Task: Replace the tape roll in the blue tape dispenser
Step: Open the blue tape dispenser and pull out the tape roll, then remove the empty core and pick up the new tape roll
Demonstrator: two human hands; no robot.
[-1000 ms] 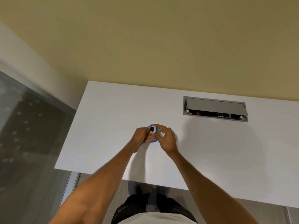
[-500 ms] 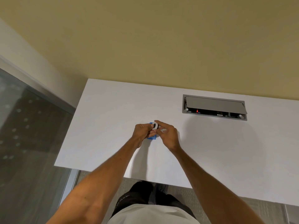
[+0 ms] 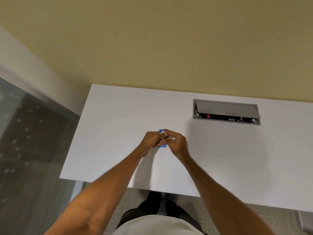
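Observation:
The blue tape dispenser (image 3: 162,146) is held over the middle of the white desk (image 3: 220,158), mostly hidden by my fingers. My left hand (image 3: 152,139) wraps around its left side. My right hand (image 3: 176,142) pinches the white tape roll (image 3: 164,132) at the dispenser's top, and another bit of white (image 3: 172,138) shows by my right fingers. I cannot tell whether the roll sits inside the dispenser or just against it.
A grey cable box (image 3: 226,111) with its lid tilted up is set into the desk at the back right. A beige wall runs behind the desk. A glass partition (image 3: 30,150) stands to the left. The desk's front edge lies near my body.
Both hands stayed together at the same spot. My fingers shifted around the roll, which earlier showed its dark centre hole and is now more covered.

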